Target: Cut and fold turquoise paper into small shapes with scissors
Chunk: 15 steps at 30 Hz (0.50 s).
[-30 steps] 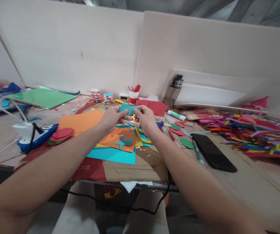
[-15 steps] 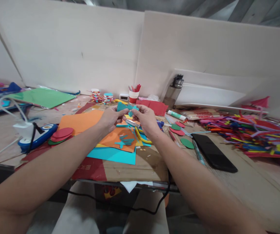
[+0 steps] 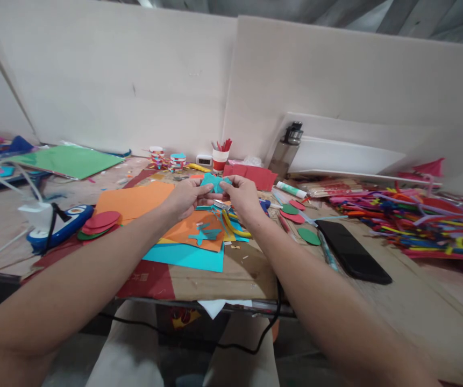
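Above the middle of the table, a small turquoise paper cut-out (image 3: 215,183) with a wavy edge is pinched between both hands. My left hand (image 3: 190,198) grips its left side, thumb on top. On the other side, my right hand (image 3: 242,194) holds it by thumb and fingertips. Just below the hands lie yellow-handled scissors (image 3: 231,224), their blades partly hidden. Turquoise paper scraps (image 3: 206,235) rest on an orange paper sheet (image 3: 180,228), and a bright blue sheet (image 3: 199,258) shows beneath it.
Red paper discs (image 3: 101,220) lie beside a blue power strip (image 3: 62,228) at left. On the right are a black phone (image 3: 352,251), a glue stick (image 3: 291,190) and a heap of pipe cleaners (image 3: 417,220). A bottle (image 3: 285,153) and a cup of red sticks (image 3: 220,159) stand behind.
The turquoise cut-out has been turned and brought together between my fingers; the darker flap that stuck out at its left no longer shows. The things on the table stay put.
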### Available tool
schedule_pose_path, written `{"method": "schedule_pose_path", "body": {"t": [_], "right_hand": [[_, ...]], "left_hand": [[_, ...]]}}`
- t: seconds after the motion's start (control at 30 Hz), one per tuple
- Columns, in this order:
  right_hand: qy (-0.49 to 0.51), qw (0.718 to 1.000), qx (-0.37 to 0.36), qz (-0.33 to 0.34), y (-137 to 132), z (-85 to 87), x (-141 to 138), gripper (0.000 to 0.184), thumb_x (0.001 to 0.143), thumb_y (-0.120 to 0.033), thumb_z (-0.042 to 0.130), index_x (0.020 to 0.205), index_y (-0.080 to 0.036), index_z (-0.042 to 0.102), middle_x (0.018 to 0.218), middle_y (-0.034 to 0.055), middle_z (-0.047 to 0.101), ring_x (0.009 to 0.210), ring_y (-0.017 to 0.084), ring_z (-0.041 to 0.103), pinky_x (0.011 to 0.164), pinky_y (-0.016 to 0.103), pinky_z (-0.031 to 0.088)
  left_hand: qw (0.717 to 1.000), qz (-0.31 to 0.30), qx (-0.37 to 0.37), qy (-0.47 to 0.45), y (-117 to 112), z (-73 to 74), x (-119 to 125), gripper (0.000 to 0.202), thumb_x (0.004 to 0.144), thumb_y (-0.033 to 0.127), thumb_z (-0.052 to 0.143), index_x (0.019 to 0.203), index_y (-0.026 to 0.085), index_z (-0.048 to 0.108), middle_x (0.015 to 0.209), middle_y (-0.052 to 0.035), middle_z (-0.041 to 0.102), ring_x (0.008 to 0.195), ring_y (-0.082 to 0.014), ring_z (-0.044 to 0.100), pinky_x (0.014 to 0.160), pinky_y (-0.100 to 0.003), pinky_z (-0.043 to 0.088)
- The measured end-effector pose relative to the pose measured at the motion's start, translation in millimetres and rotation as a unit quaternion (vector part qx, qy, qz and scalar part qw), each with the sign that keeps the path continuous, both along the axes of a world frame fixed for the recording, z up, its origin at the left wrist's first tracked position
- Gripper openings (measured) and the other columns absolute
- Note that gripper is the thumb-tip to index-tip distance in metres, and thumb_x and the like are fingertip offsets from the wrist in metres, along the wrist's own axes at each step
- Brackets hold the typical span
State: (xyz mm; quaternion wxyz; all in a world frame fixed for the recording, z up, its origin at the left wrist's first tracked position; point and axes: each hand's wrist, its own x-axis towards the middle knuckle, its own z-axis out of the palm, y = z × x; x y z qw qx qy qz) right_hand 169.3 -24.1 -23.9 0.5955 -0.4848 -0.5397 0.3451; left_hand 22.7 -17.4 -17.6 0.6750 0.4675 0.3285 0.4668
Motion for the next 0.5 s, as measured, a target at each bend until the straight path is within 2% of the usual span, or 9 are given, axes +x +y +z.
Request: {"method": "schedule_pose_path", "body": {"t": [0.1,0.27,0.4,0.5], "right_hand": [[0.027,1.0,0.003,0.015,-2.6,2.5,-1.8,0.006,0.073,-0.021,0.064,0.076,-0.016,0.064,0.053,-0.0061,0.054,0.048,0.008,0.05,0.049,0.022,0.044],[0.058,0.996,-0.002,0.062,-5.8,5.9,-3.6,0.021,0.071,-0.022,0.067,0.091,-0.015,0.068,0.055,-0.0065,0.055,0.049,0.007,0.049,0.049,0.021,0.042],[0.076,0.994,-0.013,0.082,-6.9,5.4,-3.2,0.013,0.069,-0.024,0.069,0.079,-0.015,0.067,0.056,-0.0056,0.056,0.051,0.007,0.048,0.052,0.021,0.043],[0.08,0.995,-0.021,0.063,-4.5,2.9,-1.7,0.012,0.069,-0.026,0.069,0.074,-0.016,0.065,0.057,-0.0053,0.056,0.051,0.007,0.048,0.053,0.021,0.043]], "left_hand": [[1.0,0.016,-0.005,-0.003,2.5,-1.8,-1.4,0.004,0.085,0.01,0.065,0.089,0.009,0.066,0.076,-0.0066,0.073,0.062,-0.0142,0.072,0.045,-0.016,0.049],[1.0,0.025,0.01,-0.014,6.8,-5.9,-2.0,0.002,0.084,0.01,0.066,0.085,0.01,0.066,0.072,-0.0041,0.071,0.056,-0.0109,0.069,0.041,-0.013,0.045],[1.0,0.022,0.01,-0.007,4.7,-4.7,-0.7,0.006,0.08,0.008,0.069,0.085,0.009,0.066,0.07,-0.0047,0.071,0.055,-0.0112,0.069,0.042,-0.013,0.046],[1.0,0.011,0.0,-0.007,0.9,-1.2,0.2,0.007,0.081,0.006,0.066,0.087,0.009,0.067,0.074,-0.0067,0.073,0.06,-0.0122,0.07,0.049,-0.015,0.051]]}}
